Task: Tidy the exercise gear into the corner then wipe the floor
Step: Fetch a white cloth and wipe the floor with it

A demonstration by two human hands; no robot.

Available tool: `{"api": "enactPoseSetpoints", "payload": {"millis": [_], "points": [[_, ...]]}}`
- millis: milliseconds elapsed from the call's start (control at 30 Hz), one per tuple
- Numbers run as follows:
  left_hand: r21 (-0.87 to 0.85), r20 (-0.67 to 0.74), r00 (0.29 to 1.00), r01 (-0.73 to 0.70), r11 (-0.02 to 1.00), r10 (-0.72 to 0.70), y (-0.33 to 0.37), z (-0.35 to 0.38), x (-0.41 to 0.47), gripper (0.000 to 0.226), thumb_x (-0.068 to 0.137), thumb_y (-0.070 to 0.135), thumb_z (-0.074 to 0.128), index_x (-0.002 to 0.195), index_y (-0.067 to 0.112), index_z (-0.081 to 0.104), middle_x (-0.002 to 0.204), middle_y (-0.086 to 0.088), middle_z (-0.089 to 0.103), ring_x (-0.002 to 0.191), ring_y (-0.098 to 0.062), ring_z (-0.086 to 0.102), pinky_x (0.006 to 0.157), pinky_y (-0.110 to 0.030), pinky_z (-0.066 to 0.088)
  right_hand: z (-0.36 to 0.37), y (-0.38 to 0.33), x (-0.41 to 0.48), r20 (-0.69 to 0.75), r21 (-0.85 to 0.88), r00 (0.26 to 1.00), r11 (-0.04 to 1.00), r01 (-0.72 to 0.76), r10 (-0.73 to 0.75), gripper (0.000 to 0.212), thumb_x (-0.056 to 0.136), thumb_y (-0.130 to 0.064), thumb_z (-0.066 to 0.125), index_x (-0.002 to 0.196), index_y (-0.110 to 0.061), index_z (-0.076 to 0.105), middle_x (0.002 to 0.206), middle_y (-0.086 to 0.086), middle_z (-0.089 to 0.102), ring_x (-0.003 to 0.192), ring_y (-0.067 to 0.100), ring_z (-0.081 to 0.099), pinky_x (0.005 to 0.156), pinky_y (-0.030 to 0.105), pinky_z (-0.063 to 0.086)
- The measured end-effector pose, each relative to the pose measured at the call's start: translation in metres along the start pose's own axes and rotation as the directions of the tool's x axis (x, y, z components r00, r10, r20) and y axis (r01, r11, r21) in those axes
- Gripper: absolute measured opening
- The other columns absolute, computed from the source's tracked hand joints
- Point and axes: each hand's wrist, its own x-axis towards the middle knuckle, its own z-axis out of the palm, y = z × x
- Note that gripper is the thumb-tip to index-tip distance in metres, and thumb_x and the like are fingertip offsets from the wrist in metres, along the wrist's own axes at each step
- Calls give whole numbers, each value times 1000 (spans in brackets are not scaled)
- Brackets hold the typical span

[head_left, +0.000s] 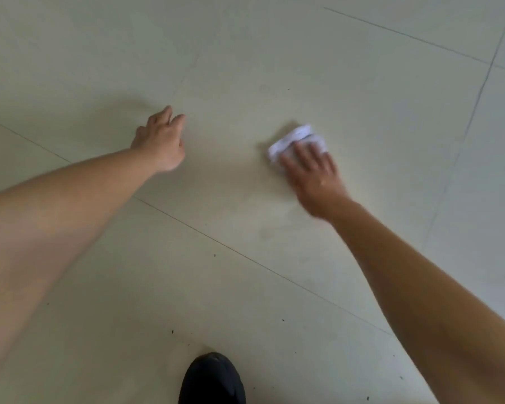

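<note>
A pale tiled floor (245,53) is seen from above, crossed by thin dark grout lines (187,224). A crumpled white cloth (302,135) lies on the floor right of centre, within 1 tile and apart from the lines. The right hand (312,173) is laid palm-down over the near part of the cloth, fingers fairly straight and spread, pressing it to the floor rather than clutching it; the far edge of the cloth shows beyond the fingertips. This hand and the cloth are blurred. The left hand (161,141) is extended left of centre, well apart from the cloth, with fingers loosely curled and nothing held; whether it touches the floor cannot be told. A faint shadow is noted on the tile beyond it. Both forearms are bare. 1 black shoe (213,380) is planted on the floor at the lower edge, between the 2 arms. Small dark specks (172,331) are scattered over the near tiles around the shoe.
</note>
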Motion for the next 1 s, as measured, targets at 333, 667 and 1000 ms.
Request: {"api": "enactPoseSetpoints", "payload": {"millis": [333, 667, 1000], "points": [[-173, -99, 932, 328, 929, -348, -113, 44, 13, 43, 99, 16, 34, 141, 6, 35, 157, -14, 26, 145, -32, 23, 108, -61, 25, 34, -153, -29, 153, 118, 897, 909, 400, -415, 59, 94, -24, 42, 154, -25, 38, 164, 12, 24, 152, 43, 11, 124, 55, 10], [-234, -257, 914, 257, 938, -314, -133, 69, 11, 48, 93, 12, 38, 139, 25, 44, 158, 1, 34, 145, -19, 29, 98, -47, 28, 30, -77, 152, 18, 23, 993, 993, 115, -116, 50, 105, -32, 30, 154, -24, 38, 162, 16, 28, 149, 42, 24, 120, 53, 23], [-231, -271, 938, 156, 960, -218, -160, 63, 11, 62, 88, 2, 40, 141, 32, 47, 154, 5, 40, 142, -13, 35, 97, -41, 26, 49, -199, 114, 229, 134, 742, 775, 618, -630, 62, 98, -26, 41, 158, -31, 23, 168, 3, 11, 155, 30, -2, 125, 44, -5]]}}
